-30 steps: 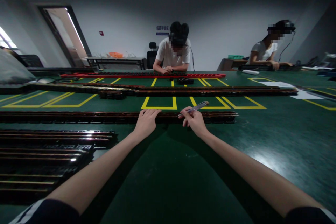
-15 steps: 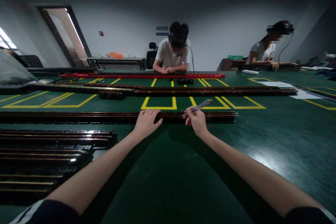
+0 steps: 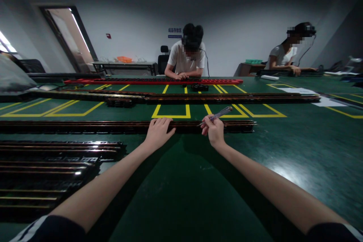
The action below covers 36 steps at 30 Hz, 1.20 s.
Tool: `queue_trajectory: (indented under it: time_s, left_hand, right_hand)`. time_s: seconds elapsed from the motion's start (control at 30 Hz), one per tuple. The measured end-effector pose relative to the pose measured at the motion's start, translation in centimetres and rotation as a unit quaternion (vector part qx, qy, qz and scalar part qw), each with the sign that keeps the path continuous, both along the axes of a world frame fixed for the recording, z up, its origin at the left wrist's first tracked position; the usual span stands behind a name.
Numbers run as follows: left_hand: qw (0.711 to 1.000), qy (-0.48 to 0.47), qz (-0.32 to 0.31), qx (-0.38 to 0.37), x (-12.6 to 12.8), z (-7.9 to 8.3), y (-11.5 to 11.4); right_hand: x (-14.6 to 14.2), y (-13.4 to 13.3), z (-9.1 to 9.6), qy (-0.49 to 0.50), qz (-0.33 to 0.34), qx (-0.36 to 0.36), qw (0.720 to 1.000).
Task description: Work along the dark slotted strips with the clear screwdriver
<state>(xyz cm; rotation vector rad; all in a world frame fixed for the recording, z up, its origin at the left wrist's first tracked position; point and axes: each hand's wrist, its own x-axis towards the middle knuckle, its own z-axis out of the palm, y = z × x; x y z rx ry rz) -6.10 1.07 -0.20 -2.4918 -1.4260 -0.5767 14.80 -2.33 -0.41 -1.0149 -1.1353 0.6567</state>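
A long black rail with copper-coloured strips lies across the green table in front of me. My left hand rests over its top, palm down, the thumb apart from the fingers. In my right hand is a slim screwdriver with a see-through handle, gripped between thumb and fingers. Its handle end points up and to the right, while the thin metal tip slants down left to the rail. Whether the tip touches the rail I cannot tell.
More black rails lie at the near left. Farther back are another long dark rail, a red rail and paper sheets. One person leans over the table opposite; another works at the right.
My right hand has shifted slightly to the right with the screwdriver. My left hand stays in the same place on the rail.
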Motion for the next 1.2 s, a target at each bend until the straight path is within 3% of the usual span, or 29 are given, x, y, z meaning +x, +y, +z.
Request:
queue_trajectory:
  time_s: [0.2, 0.5, 0.93, 1.2]
  left_hand:
    - [1.0, 0.004, 0.007, 0.014, 0.1, -0.1, 0.0]
    - [1.0, 0.003, 0.008, 0.002, 0.1, -0.1, 0.0]
    - [1.0, -0.023, 0.005, 0.01, -0.1, 0.0, -0.4]
    - [1.0, -0.017, 0.003, 0.017, 0.1, 0.0, -0.5]
  right_hand:
    - [0.1, 0.3, -0.3, 0.016, -0.036, 0.007, 0.999]
    - [0.4, 0.5, -0.5, -0.011, -0.02, 0.002, 1.0]
    - [-0.4, -0.4, 0.7, -0.107, 0.07, -0.019, 0.992]
    - [-0.3, -0.3, 0.4, -0.083, 0.032, -0.007, 0.996]
